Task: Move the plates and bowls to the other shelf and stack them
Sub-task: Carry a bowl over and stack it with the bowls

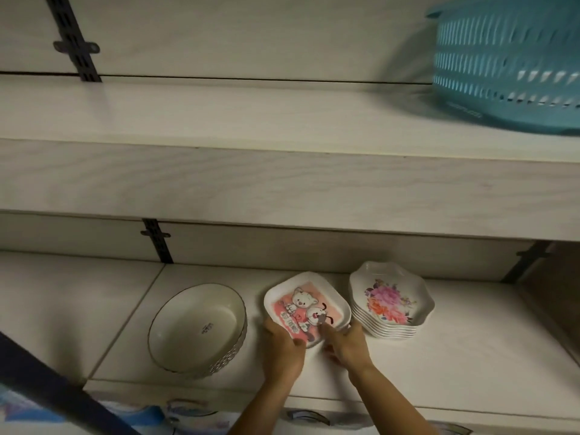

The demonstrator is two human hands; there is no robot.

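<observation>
On the lower shelf (470, 372) a square white plate with a pink cartoon print (306, 304) sits in the middle. My left hand (284, 348) grips its near left edge and my right hand (345, 343) grips its near right edge, thumb on the print. To the left stands a stack of oval white bowls with a dark rim (196, 328). Right of the cartoon plate is a stack of scalloped white plates with a flower print (392, 304). Whether more plates lie under the cartoon plate I cannot tell.
The upper shelf (219, 120) runs across the view with a teal plastic basket (508, 64) at its right end. Black wall brackets (157, 240) hold the shelves. A dark bar (56, 390) crosses the lower left corner, with packaged goods below the shelf front.
</observation>
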